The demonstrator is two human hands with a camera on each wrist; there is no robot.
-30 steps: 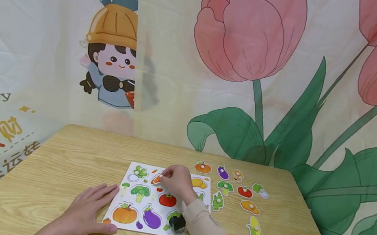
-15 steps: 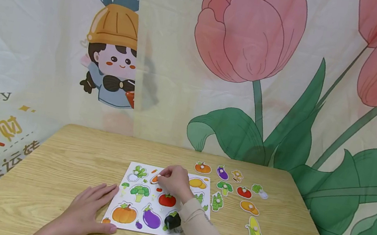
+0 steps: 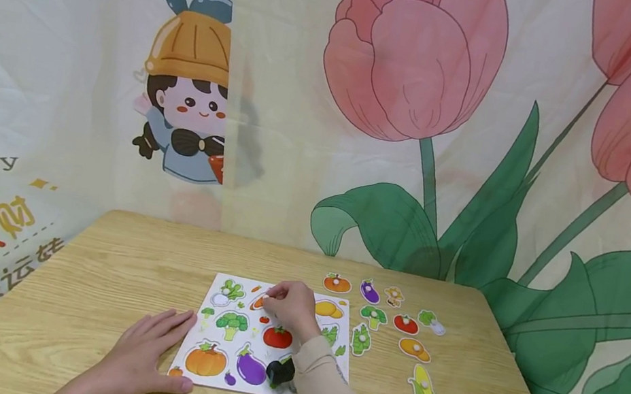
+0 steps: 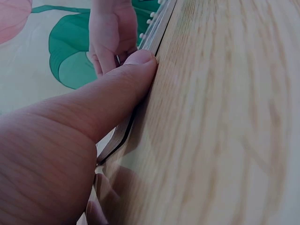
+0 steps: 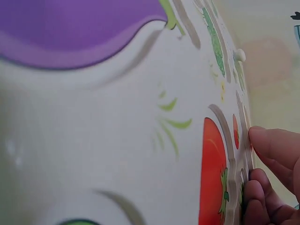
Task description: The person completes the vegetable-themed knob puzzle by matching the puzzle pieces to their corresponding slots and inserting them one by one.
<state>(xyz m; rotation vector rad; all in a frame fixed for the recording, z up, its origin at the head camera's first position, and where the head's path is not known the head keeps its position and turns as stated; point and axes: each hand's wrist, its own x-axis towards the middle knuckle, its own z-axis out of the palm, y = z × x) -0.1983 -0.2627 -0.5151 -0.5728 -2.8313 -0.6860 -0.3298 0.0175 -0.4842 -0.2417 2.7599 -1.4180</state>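
A white vegetable puzzle board (image 3: pixel 197 333) lies on the wooden table, printed with a pumpkin, an eggplant, a tomato, broccoli and other vegetables. My right hand (image 3: pixel 293 307) reaches over its back half, thumb and fingertips pinching an orange carrot piece (image 3: pixel 257 301) at the carrot-shaped recess. Most of that piece is hidden behind the fingers. Spread flat, my left hand (image 3: pixel 145 349) rests along the board's left side. Its thumb (image 4: pixel 126 77) touches the front edge in the left wrist view. A radish piece (image 3: pixel 223 299) with a white knob sits in the back left recess.
Right of the board lie several loose knobbed pieces, including a pumpkin (image 3: pixel 337 284), an eggplant (image 3: pixel 370 292), broccoli (image 3: pixel 373 316), a tomato (image 3: pixel 406 324) and corn (image 3: pixel 422 387). A black wrist camera (image 3: pixel 279 372) overlaps the board's front right. A printed curtain (image 3: pixel 264 209) hangs behind the table.
My right wrist and forearm have swung slightly left, while the fingertips stay at the carrot recess. The left hand keeps its place.
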